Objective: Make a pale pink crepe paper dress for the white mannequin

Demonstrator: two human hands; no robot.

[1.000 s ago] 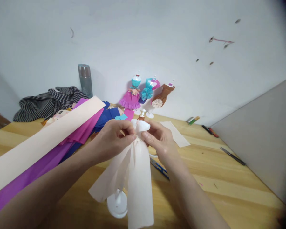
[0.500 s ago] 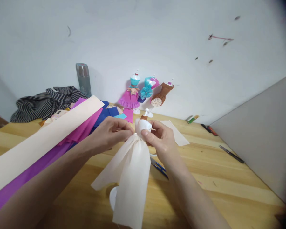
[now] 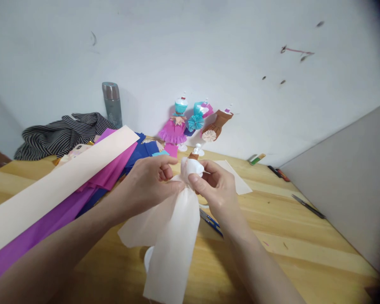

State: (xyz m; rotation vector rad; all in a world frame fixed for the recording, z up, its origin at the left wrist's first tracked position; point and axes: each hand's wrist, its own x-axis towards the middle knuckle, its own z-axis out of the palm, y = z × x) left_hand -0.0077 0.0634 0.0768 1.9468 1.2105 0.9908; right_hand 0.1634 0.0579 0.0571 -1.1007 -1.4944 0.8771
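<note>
In front of me is a small white mannequin (image 3: 194, 170) with a brown band at its neck and a white round knob on top. Cream crepe paper (image 3: 177, 245) is gathered at its waist and hangs down in two wide flaps. My right hand (image 3: 217, 183) grips the mannequin's torso between thumb and fingers from the right. At the waist's left side, my left hand (image 3: 148, 179) rests its thumb on the gathered paper. Its index finger is stretched out, apart from the thumb, and the other fingers are curled. The mannequin's white base (image 3: 148, 258) shows partly behind the paper.
Blue-handled snips (image 3: 211, 223) lie beneath my right wrist. Stacked crepe paper strips (image 3: 66, 173), a striped cloth (image 3: 63, 133) and a bottle (image 3: 112, 105) are at the left. Several dressed mannequins (image 3: 179, 120) stand by the wall. Dark-handled scissors (image 3: 308, 206) lie at the right.
My left fingers have parted from their pinch at the waist; the index has lifted while the thumb lies on the paper. The left paper flap has swung slightly outward. My right hand keeps its hold.
</note>
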